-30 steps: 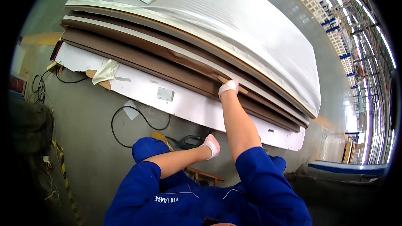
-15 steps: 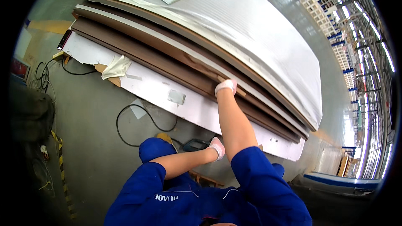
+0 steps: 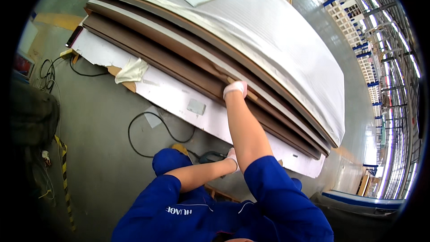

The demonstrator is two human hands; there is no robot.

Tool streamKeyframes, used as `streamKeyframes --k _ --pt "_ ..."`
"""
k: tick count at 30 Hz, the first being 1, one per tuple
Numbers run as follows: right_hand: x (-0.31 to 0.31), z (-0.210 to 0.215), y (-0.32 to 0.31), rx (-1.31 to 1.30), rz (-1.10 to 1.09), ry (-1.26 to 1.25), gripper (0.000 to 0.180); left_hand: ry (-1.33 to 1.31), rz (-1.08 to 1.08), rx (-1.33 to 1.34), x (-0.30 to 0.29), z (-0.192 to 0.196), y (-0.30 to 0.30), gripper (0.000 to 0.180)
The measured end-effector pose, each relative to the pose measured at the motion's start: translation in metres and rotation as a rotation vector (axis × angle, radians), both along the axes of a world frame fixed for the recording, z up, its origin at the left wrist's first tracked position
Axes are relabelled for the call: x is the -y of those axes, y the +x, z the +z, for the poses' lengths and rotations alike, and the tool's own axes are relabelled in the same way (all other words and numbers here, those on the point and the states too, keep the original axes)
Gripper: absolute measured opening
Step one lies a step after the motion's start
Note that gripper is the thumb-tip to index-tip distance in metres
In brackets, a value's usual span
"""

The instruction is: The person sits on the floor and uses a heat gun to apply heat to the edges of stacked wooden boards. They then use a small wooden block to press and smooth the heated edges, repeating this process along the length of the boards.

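The right hand [image 3: 235, 89], in a white glove, lay pressed against the side of the stack of boards [image 3: 179, 58], at the brown layers near the middle of its long edge; whether its fingers gripped anything could not be told. The stack was long, layered in brown and pale sheets, with a white wrapped sheet [image 3: 268, 31] on top. The left hand [image 3: 232, 156], also gloved, hung low beside the right forearm, its grip mostly hidden.
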State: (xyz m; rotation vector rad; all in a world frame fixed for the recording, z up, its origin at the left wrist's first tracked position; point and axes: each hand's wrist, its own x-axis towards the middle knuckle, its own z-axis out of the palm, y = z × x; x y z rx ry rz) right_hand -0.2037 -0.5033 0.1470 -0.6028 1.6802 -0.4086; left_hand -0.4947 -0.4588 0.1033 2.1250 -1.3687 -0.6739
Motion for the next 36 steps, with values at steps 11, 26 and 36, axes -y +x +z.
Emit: streamKeyframes --k 11,26,36 --pt "-0.054 -0.013 0.043 -0.254 0.092 -0.022 0.024 -0.453 -0.072 -0.372 -0.028 0.015 0.014 0.044" --pt "-0.085 -0.015 0.072 -0.549 0.092 0.113 0.026 -0.390 -0.086 -0.377 -0.033 0.012 0.019 0.041" --pt "0.013 0.002 -0.026 -0.118 0.001 -0.044 0.041 0.638 -0.156 -0.024 -0.023 0.026 0.035 0.039"
